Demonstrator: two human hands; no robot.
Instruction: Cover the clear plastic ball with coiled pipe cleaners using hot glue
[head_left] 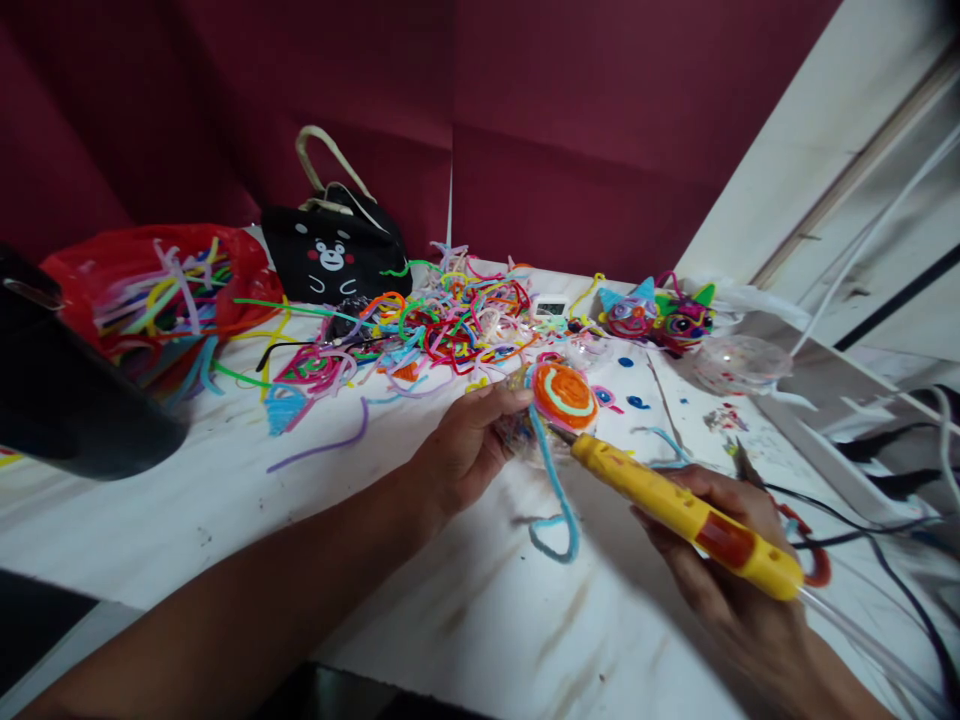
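Above the white worktop (465,610), my left hand (474,440) grips the round orange fuzzy disc (564,397); my right hand (731,602) wraps the yellow glue gun (660,490). The disc seems coiled; the light-blue fuzzy strip (553,480) hangs unfastened below.

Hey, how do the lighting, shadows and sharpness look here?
Head view throughout: dim light on the maroon backdrop, darkest upper left; a soft shadow on the table beside the right hand; dark clutter at the right edge blurred; left forearm stretched large, probably wide-angle distortion.
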